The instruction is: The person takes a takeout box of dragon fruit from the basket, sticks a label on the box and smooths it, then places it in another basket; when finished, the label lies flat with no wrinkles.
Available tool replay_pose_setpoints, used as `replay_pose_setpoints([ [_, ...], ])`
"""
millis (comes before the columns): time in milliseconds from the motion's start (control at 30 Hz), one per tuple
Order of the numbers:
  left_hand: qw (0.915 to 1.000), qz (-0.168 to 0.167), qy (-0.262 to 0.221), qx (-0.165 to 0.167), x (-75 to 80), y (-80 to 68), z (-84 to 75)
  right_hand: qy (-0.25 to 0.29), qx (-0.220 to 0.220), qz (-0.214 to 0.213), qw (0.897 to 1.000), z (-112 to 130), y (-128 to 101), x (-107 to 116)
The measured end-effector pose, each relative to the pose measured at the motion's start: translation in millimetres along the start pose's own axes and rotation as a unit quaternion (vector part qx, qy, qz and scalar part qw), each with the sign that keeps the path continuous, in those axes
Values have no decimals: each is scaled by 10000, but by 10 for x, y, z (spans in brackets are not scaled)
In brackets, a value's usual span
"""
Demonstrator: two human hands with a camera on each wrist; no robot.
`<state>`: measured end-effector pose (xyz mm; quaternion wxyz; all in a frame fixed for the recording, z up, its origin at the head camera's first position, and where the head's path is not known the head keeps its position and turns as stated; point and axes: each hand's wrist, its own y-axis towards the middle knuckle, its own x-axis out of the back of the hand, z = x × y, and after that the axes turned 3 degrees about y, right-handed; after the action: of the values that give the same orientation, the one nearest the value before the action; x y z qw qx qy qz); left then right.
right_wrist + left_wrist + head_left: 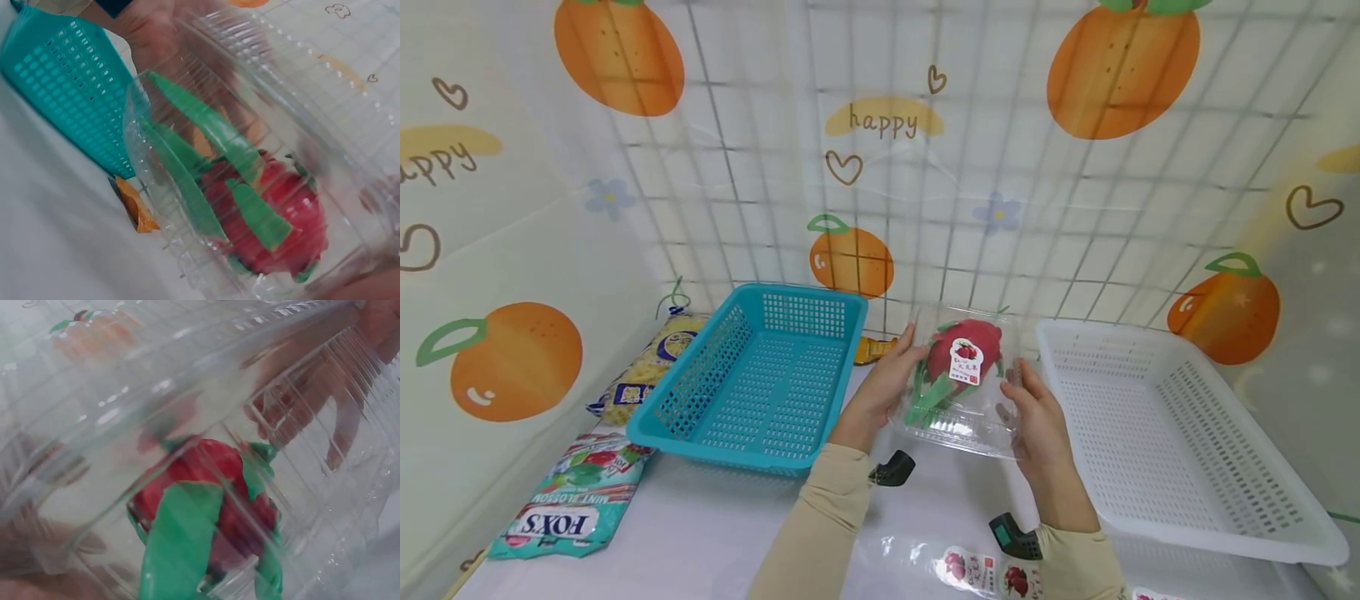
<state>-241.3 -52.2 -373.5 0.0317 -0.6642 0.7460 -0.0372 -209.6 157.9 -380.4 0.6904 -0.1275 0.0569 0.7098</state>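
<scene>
A clear plastic clamshell box [958, 429] is held up above the table between both hands. Inside it lies a red dragon fruit [981, 335] with long green leaf tips, also seen through the ribbed plastic in the right wrist view [275, 206]. A white label [966, 362] with printed fruit sits on the lid. My left hand [883, 383] grips the box's left side, fingers at the upper edge. My right hand [1037, 417] grips the opposite side, thumb towards the front and fingers along the edge. Parts of both hands show through the plastic in the wrist views.
A teal basket [658, 442] stands to the left, a white basket [1112, 521] to the right. A FOX'S candy bag [576, 500] and a yellow noodle bag [655, 358] lie far left. An orange packet [872, 350] lies behind. Fruit stickers [970, 572] lie in front.
</scene>
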Motion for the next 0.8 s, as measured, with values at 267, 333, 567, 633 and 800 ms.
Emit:
replay_pose_setpoints([
  [267,9998,139,143,77,43,-64,-47,130,16,2,9999,45,-40,-40],
  [333,9996,151,214,95,53,-79,-61,114,23,-56,9999,60,-50,-51],
  [567,9993,261,261,102,96,-140,-99,171,48,-78,9998,92,-83,-100],
  [633,9992,324,226,6,111,-157,-106,164,64,-76,9998,98,-97,-116],
  [800,9989,369,256,-118,140,-190,-136,125,113,-108,9998,118,-131,-153],
])
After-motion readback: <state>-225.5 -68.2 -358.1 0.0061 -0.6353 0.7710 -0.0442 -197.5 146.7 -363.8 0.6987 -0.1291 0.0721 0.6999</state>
